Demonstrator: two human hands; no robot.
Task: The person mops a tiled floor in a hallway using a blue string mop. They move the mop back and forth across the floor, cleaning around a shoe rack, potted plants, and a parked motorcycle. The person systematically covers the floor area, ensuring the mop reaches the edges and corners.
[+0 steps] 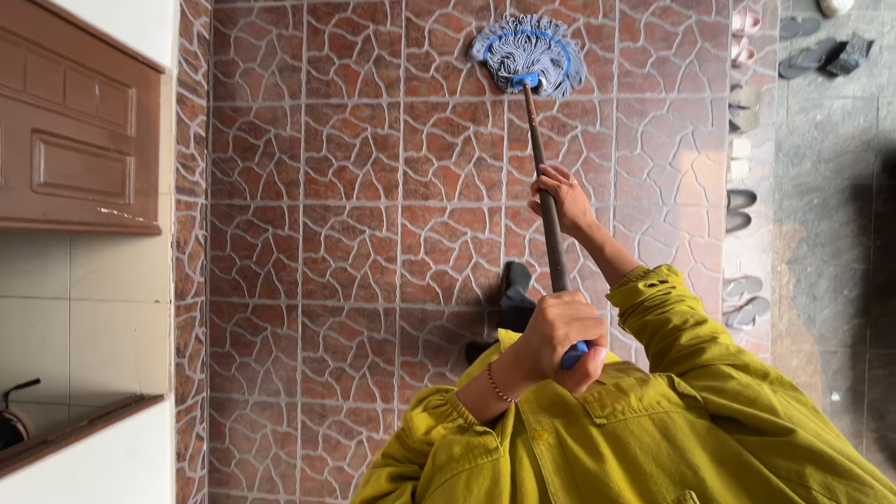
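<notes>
While you grip the mop handle (pixel 546 201) in both fists, your hands sit apart along it for leverage: your left hand (pixel 558 338) is wrapped tight around the blue end cap nearest your chest, and your right hand (pixel 563 198) is closed around the dark, slim shaft farther down toward the mop head (pixel 529 54). That head, a flat fan of grey-white yarn with a blue loop band, rests spread on the floor (pixel 355 233) at the far end of the handle. Reddish-brown tiles with a cracked-stone pattern and pale grout lie under it. Beyond the handle's right side, sandals (pixel 744 201) line the floor's edge.
</notes>
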